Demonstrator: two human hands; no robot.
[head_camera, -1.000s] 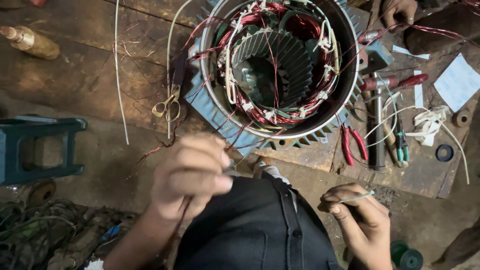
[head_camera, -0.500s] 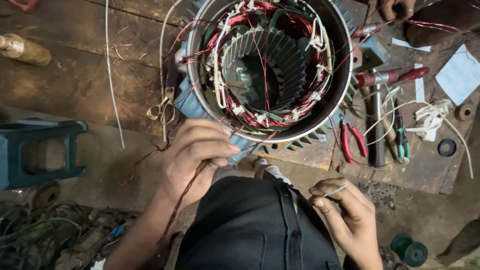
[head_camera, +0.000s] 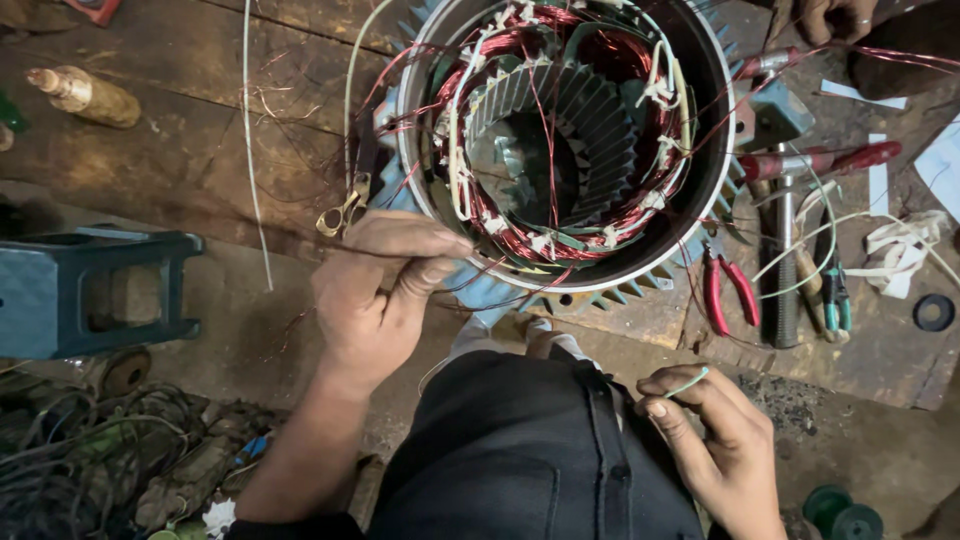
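Note:
A large round motor stator with red copper windings and white ties lies on a worn wooden bench. My left hand is at the stator's near-left rim, fingers pinched on a thin copper wire that runs from the windings. My right hand is low at the right, over my dark trousers, pinching a short pale green sleeve piece between thumb and fingers.
Red-handled pliers, a hammer, screwdrivers and white tape strips lie right of the stator. Scissors rest at its left. A blue stool, a wooden-handled tool and tangled wires lie to the left. Another person's hand shows top right.
My left hand has risen toward the stator rim, drawing the copper wire with it. My right hand has stayed low, still pinching the sleeve piece. The view has shifted closer.

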